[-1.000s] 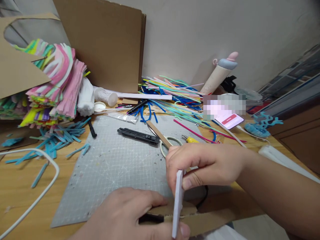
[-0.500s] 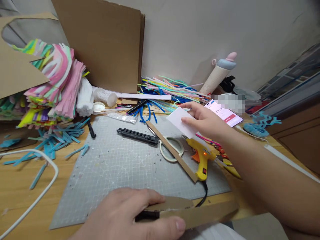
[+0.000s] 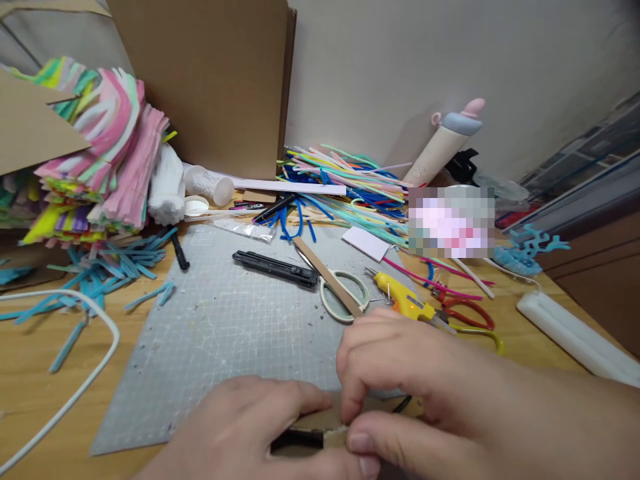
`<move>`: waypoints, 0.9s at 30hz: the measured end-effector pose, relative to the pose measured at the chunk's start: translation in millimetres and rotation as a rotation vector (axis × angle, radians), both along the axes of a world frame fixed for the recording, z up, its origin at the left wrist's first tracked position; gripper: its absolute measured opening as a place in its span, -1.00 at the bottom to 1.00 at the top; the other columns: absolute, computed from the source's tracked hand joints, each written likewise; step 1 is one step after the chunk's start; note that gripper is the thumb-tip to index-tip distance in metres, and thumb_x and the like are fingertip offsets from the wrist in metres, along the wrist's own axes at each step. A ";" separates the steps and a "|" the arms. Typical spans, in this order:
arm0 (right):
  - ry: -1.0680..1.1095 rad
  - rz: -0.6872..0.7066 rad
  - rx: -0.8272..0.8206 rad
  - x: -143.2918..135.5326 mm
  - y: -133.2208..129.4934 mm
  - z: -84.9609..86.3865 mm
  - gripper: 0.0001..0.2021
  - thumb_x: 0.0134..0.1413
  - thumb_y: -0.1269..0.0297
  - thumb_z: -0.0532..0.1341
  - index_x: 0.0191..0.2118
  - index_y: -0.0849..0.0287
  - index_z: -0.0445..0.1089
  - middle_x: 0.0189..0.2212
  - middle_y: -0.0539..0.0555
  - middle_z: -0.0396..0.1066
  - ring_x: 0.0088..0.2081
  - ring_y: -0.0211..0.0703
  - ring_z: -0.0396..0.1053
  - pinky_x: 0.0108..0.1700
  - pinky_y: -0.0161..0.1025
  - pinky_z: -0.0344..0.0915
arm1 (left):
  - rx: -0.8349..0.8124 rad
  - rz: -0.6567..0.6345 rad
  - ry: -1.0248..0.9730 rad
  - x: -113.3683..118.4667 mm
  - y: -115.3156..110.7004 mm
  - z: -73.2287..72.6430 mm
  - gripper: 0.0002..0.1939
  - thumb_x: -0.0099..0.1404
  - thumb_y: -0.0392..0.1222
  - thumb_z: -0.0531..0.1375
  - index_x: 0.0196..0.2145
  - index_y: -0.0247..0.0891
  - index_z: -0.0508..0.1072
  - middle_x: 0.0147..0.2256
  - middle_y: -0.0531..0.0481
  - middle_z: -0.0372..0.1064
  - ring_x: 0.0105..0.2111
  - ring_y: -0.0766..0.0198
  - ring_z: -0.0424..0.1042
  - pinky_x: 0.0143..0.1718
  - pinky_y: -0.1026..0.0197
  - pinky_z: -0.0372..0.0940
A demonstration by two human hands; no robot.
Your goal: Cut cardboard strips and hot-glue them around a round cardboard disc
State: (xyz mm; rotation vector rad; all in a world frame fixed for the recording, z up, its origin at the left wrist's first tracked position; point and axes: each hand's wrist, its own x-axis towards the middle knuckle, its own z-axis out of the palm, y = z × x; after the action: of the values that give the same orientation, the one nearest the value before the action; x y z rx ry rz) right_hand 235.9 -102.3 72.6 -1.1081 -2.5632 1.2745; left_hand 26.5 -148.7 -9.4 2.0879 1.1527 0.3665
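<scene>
- Left hand [image 3: 250, 433]: clamped on a brown cardboard piece [image 3: 316, 420], fingers over the far side, thumb along the near side.
- Right hand [image 3: 405, 380]: thumb and curled fingers closed on the same piece, just beside the left thumb; exact contact partly hidden.
- Cardboard piece sits between both hands at the bottom centre, near edge of the mat; dark patch inside it, can't tell what.
- Grey cutting mat [image 3: 215, 340] on a wooden table [image 3: 30, 413].
- Yellow glue gun [image 3: 403, 295] just beyond the right hand, nozzle pointing away to the left.
- Scissors [image 3: 367, 292] with pale ring handles, thin cardboard strip [image 3: 331, 277] lying across them.
- Black utility knife [image 3: 275, 269] left of the scissors.
- White card [image 3: 365, 242] at the mat's far edge, near loose coloured pipe cleaners [image 3: 345, 170].
- Cut blue pieces [image 3: 117, 267], far left, by a thick multicoloured bundle [image 3: 107, 150].
- Tall cardboard sheet [image 3: 210, 87] and pale bottle [image 3: 435, 153] at the back.
</scene>
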 end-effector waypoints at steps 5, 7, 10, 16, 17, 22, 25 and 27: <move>-0.037 0.059 0.177 -4.1 -0.1 -2.9 -0.88 0.14 0.41 0.22 -0.42 0.14 0.36 -0.41 -0.01 0.44 -0.36 -0.22 0.35 -0.18 -0.24 0.27 | -0.013 0.035 -0.010 4.2 0.1 2.9 -0.62 0.29 0.30 0.09 -0.06 0.21 0.51 -0.23 0.25 0.60 -0.26 0.26 0.58 -0.29 0.35 0.39; -0.072 0.052 0.276 -4.4 -2.3 -3.4 -0.89 0.15 0.41 0.20 -0.40 0.13 0.34 -0.39 0.02 0.44 -0.37 -0.19 0.34 -0.18 -0.20 0.27 | 0.051 0.006 0.014 2.1 -1.6 -1.2 -0.62 0.31 0.28 0.07 -0.03 0.22 0.49 -0.24 0.23 0.60 -0.27 0.24 0.58 -0.29 0.33 0.39; -0.094 0.039 0.283 -2.8 -4.3 -4.9 -0.88 0.20 0.38 0.16 -0.39 0.13 0.32 -0.39 0.03 0.43 -0.37 -0.17 0.33 -0.21 -0.19 0.25 | 0.208 -0.074 0.034 -4.3 -6.3 -10.0 -0.70 0.34 0.18 0.09 0.01 0.38 0.41 -0.13 0.24 0.57 -0.22 0.22 0.56 -0.21 0.29 0.38; -0.121 -0.019 0.174 5.0 -3.3 -7.1 -0.85 0.24 0.39 0.09 -0.37 0.12 0.31 -0.38 0.03 0.41 -0.34 -0.15 0.30 -0.24 -0.19 0.22 | 0.507 -0.082 -0.031 -13.0 -13.6 -27.8 -0.60 0.40 0.13 -0.02 0.17 0.48 0.18 -0.07 0.22 0.53 -0.22 0.24 0.53 -0.22 0.30 0.36; -0.125 -0.040 0.162 6.8 -3.1 -6.8 -0.85 0.24 0.39 0.08 -0.36 0.12 0.30 -0.37 0.02 0.40 -0.33 -0.15 0.30 -0.25 -0.20 0.21 | 0.537 -0.080 -0.043 -13.3 -13.3 -29.4 -0.60 0.41 0.12 -0.03 0.18 0.47 0.16 -0.08 0.21 0.54 -0.24 0.24 0.54 -0.24 0.31 0.36; -0.114 -0.080 0.011 13.6 -1.9 -3.1 -0.83 0.31 0.29 0.07 -0.35 0.10 0.29 -0.36 -0.04 0.38 -0.29 -0.20 0.29 -0.24 -0.25 0.20 | 0.596 -0.087 -0.051 -12.9 -9.5 -29.6 -0.59 0.39 0.09 0.01 0.17 0.41 0.20 -0.10 0.21 0.54 -0.25 0.28 0.54 -0.27 0.35 0.36; -0.126 -0.078 -0.133 14.7 0.7 -0.8 -0.81 0.34 0.22 0.06 -0.32 0.08 0.33 -0.34 -0.07 0.39 -0.26 -0.23 0.31 -0.22 -0.28 0.22 | 0.678 -0.070 -0.080 -10.7 -7.2 -28.4 -0.64 0.43 0.04 -0.01 0.14 0.34 0.26 -0.14 0.22 0.56 -0.29 0.32 0.54 -0.30 0.37 0.36; -0.107 -0.075 -0.191 15.2 2.5 -1.4 -0.85 0.32 0.19 0.11 -0.25 0.07 0.37 -0.29 -0.07 0.41 -0.21 -0.24 0.32 -0.18 -0.29 0.23 | 0.710 -0.070 -0.092 -8.8 -6.1 -27.7 -0.65 0.45 0.01 -0.02 0.14 0.32 0.27 -0.15 0.23 0.56 -0.31 0.34 0.54 -0.31 0.37 0.37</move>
State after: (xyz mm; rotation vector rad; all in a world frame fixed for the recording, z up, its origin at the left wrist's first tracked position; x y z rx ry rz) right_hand 251.1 -99.8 71.2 -1.3274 -2.4871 1.5061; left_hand 17.8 -154.8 -37.1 2.6642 0.9729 0.9339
